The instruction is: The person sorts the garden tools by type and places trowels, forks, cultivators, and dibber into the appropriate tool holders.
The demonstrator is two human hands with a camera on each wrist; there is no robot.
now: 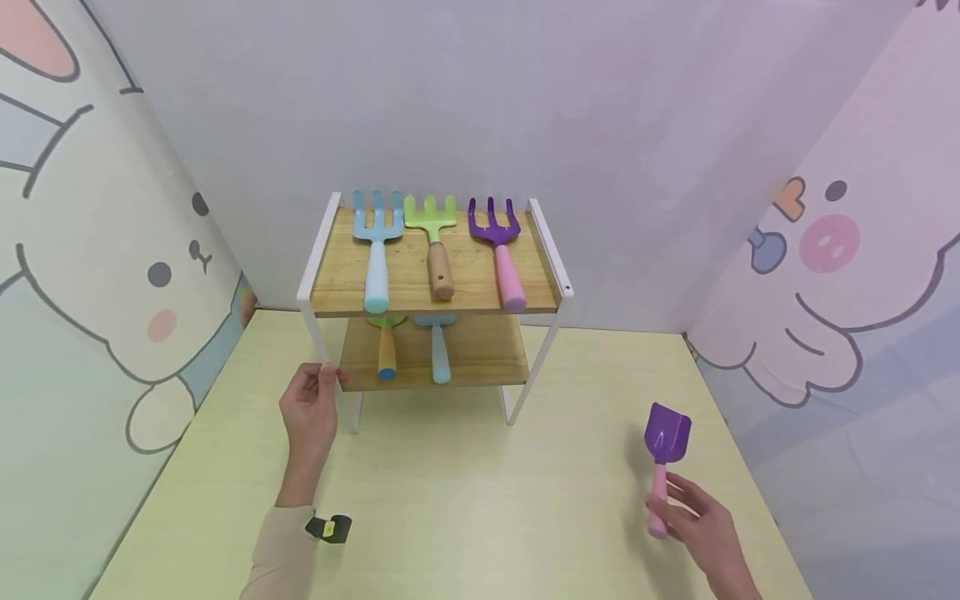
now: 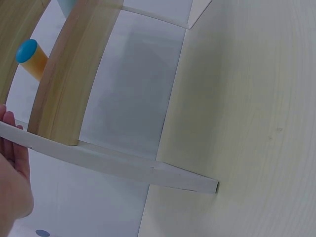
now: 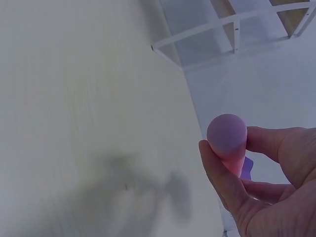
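Observation:
My right hand (image 1: 701, 521) holds a small garden shovel (image 1: 667, 433) by its pink handle, the purple blade pointing away from me. In the right wrist view the handle's round end (image 3: 227, 132) shows between thumb and fingers, and the shovel is raised over its shadow on the table. My left hand (image 1: 311, 412) grips the left front leg of a two-tier rack (image 1: 438, 304) beside the lower shelf. In the left wrist view, its fingers (image 2: 20, 153) reach behind the white leg (image 2: 113, 165).
A blue fork (image 1: 377, 267), a green fork (image 1: 440, 268) and a purple fork with pink handle (image 1: 510, 279) lie on the top shelf. Below are an orange-handled tool (image 1: 386, 350) and a light-blue one (image 1: 439, 354), heads partly hidden. Cartoon-printed walls (image 1: 450, 100) enclose the table (image 1: 450, 500).

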